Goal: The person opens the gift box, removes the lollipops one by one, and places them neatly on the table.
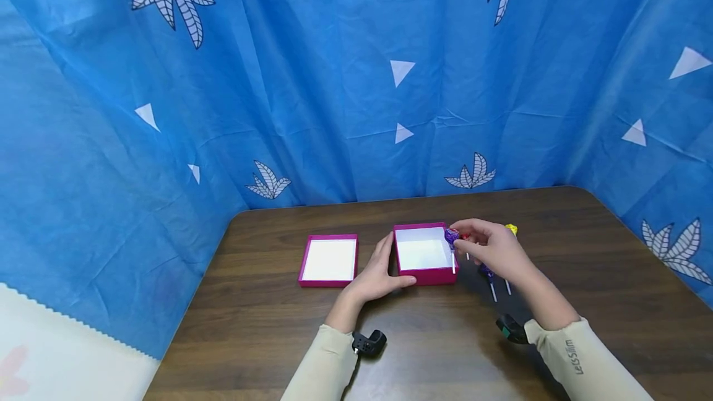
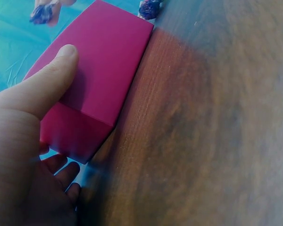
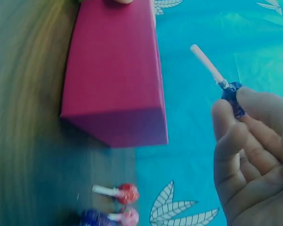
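Observation:
A purple-wrapped lollipop [image 1: 452, 236] is pinched between the thumb and fingertips of my right hand [image 1: 496, 247]. Its white stick points down over the right side of a magenta box [image 1: 431, 276], whose white inside faces up. In the right wrist view, the lollipop [image 3: 232, 98] shows beside the box [image 3: 114, 61]. At the box's left side lies my left hand [image 1: 374, 277], fingers extended along that wall and thumb across the front. The left wrist view shows the thumb resting flat on the box's front face [image 2: 104, 61], with the other fingers partly hidden round the corner.
Left of the box lies a magenta lid [image 1: 327, 284] with its white inside up. More lollipops lie on the table right of the box: a yellow one [image 1: 511, 229], a purple one [image 1: 487, 272], a red one [image 3: 127, 193] and a pink one [image 3: 129, 217]. Blue curtain [image 1: 334, 79] hangs behind the table.

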Demonstrator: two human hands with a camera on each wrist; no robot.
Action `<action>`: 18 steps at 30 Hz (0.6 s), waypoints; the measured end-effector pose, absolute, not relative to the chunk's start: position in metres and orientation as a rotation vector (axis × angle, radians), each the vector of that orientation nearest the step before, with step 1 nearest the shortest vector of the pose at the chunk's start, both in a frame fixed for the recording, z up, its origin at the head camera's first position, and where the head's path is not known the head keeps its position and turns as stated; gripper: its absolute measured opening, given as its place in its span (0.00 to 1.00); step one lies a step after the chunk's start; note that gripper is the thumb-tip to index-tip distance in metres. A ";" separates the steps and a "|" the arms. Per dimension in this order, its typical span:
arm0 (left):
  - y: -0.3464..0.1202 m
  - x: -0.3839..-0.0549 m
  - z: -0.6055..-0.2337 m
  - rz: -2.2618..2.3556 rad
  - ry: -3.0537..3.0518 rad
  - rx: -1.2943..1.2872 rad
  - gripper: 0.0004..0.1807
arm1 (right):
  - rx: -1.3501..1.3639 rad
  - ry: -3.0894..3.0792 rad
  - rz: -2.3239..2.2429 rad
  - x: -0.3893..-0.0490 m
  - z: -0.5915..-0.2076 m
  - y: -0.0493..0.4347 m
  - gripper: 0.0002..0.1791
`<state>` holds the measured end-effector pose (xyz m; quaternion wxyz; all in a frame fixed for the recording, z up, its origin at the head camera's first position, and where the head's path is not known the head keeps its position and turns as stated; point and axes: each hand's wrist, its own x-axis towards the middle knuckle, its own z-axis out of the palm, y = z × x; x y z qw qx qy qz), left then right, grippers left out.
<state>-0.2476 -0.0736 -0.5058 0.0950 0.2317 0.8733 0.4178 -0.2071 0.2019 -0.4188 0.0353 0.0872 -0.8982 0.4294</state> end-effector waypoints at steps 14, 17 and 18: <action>-0.075 -0.249 -0.505 1.237 2.596 0.688 0.63 | 0.253 -2.665 1.287 -0.188 -0.413 0.250 0.20; -0.073 -0.248 -0.506 1.232 2.595 0.685 0.63 | 0.218 -2.635 1.325 -0.183 -0.417 0.266 0.21; -0.073 -0.248 -0.506 1.232 2.594 0.685 0.63 | 0.194 -2.631 1.329 -0.182 -0.419 0.272 0.22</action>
